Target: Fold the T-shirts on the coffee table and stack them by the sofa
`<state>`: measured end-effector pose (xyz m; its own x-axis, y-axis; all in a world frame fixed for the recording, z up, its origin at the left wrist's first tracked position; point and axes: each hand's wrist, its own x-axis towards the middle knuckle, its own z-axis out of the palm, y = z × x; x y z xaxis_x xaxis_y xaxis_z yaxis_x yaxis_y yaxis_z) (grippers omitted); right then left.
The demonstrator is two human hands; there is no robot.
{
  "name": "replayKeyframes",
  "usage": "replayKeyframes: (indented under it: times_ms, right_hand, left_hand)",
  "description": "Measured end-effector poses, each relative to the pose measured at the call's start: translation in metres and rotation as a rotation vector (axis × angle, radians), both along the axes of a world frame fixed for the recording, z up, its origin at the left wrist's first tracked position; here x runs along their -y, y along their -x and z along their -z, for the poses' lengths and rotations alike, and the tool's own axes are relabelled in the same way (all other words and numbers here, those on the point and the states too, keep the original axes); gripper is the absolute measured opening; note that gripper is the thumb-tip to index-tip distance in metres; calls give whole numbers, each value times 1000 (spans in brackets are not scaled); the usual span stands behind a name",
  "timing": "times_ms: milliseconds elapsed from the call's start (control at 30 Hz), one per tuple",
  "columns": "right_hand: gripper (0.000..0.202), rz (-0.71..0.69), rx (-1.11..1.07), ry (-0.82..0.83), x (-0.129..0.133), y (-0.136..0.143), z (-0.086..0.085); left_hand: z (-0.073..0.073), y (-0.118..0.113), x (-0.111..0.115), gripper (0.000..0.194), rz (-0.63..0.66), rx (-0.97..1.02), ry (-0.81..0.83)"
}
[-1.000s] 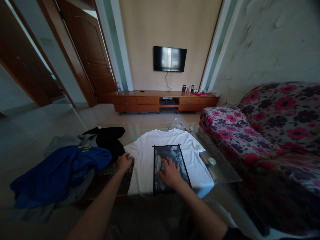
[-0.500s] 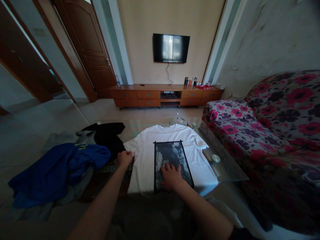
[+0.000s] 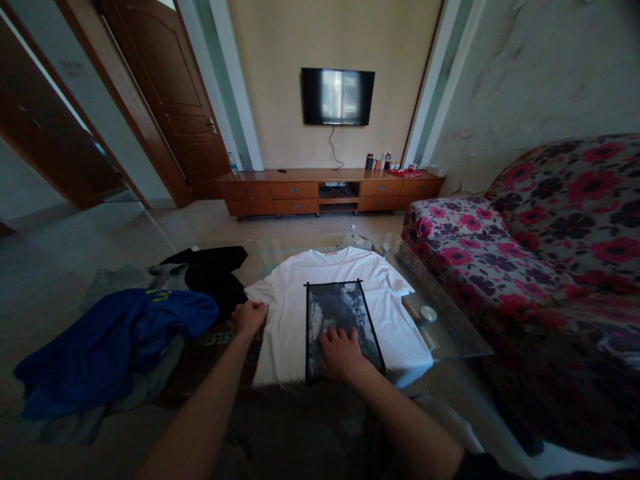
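Shirt (image 3: 287, 313) lies on the worktop (image 3: 463, 341) beneath the spread, empty right hand (image 3: 343, 353); left hand (image 3: 249, 317), fingers closed, pinches its sleeve (image 3: 259, 291). Press flat rightward; tension lightly leftward.

We see a home's living room: a rectangular black television (image 3: 337, 97) above a long brown wooden cabinet (image 3: 295, 189), a pink-flowered fabric sofa (image 3: 565, 207) to the cabinet's right.

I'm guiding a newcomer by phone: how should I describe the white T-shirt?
Find the glass table beside the floral sofa. The white T-shirt lies spread on it. Unlike the crumpled blue garment and black garment to its left, it shows a dark, black-bordered picture.
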<state>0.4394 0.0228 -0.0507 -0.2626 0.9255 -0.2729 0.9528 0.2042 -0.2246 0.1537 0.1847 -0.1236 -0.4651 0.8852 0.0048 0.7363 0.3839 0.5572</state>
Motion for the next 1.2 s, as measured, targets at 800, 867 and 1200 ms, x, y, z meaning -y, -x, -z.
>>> replayKeyframes:
  times_ms: [800,867,1200]
  right_hand:
    - [74,4,8,0,1,2,-3]
    - [74,2,10,11,1,1,-3]
    - [72,1,4,-7,1,1,0]
  left_hand:
    - [-38,-10,-7,12,-349,909,-29]
    - [-40,-11,-8,15,-365,944,-47]
    - [-43,-12,-11,18,-280,983,-200]
